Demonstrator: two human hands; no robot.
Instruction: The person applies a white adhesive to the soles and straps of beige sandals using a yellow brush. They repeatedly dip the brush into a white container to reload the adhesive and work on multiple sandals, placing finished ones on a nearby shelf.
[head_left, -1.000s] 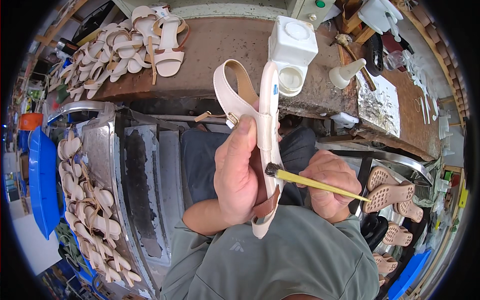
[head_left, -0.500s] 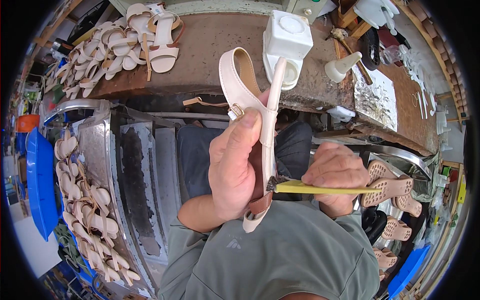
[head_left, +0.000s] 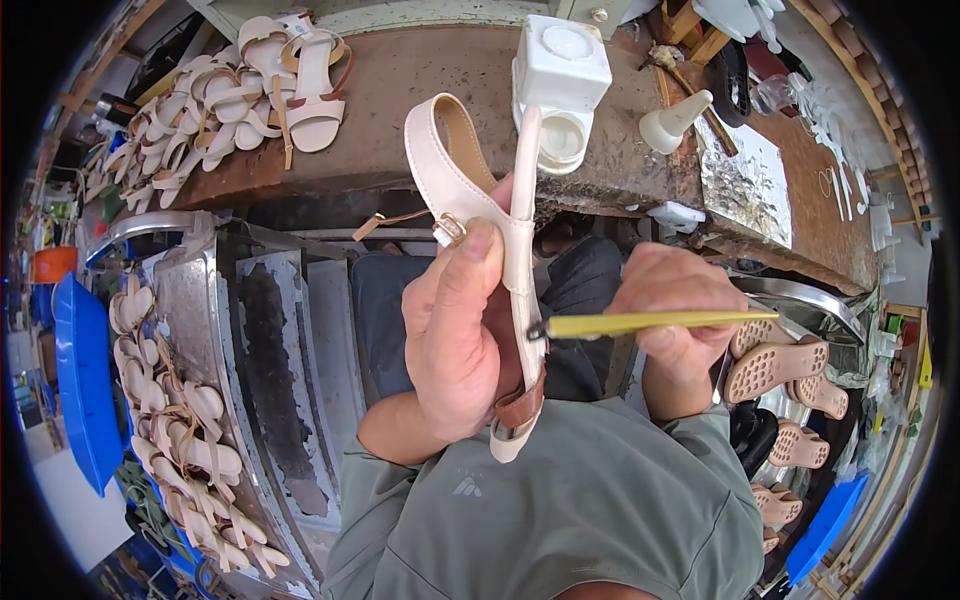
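In front of my chest, my left hand (head_left: 455, 335) grips a cream sandal upper (head_left: 518, 265) on its side, edge toward my right. It has a small buckle, a dangling thin strap and a brown band near the toe. My right hand (head_left: 680, 300) is closed round a brush (head_left: 640, 323) with a flat yellow handle. Its dark bristle tip touches the sandal's long edge, a little above the brown band. Some of the left fingers are hidden behind the sandal.
On the worn bench (head_left: 400, 70) stand a white container (head_left: 565, 70) with a round cup, and a white nozzle bottle (head_left: 675, 122). Cream sandals lie heaped at the back left (head_left: 225, 95) and on the left rack (head_left: 190, 440). Tan soles (head_left: 775, 370) sit at my right.
The brush tip has moved up along the sandal's edge, away from the brown band, and the right hand has risen with it. The left hand keeps its hold, shifted slightly left.
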